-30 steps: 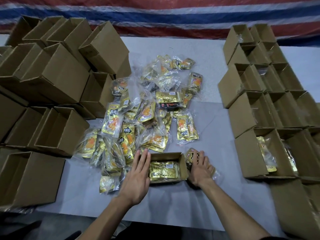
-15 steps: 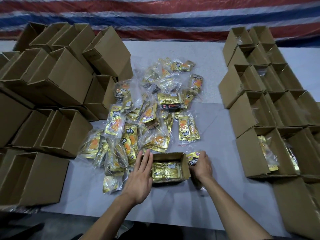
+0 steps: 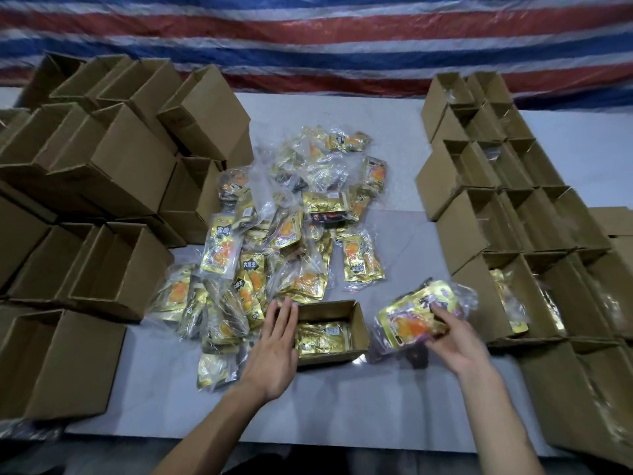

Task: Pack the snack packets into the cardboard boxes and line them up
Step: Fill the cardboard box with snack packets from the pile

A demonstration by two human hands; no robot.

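the striped tarp fills the back, far behind the open box. that box sits on the grey table, near its front edge. left of the box is a heap of empty cartons, several lying on their sides. right of the box, rows of cartons stand mouth up, and the nearest ones have packets inside. just behind and left of the box lies the loose pile of packets.

the left forearm reaches in from below. the left hand is flat, fingers straight and close together, set against the box's left wall and grasping nothing. the right hand, just right of the box and above the table, has fingers and thumb curled round a bagged packet that tilts toward the box. one gold packet lies flat inside the box.
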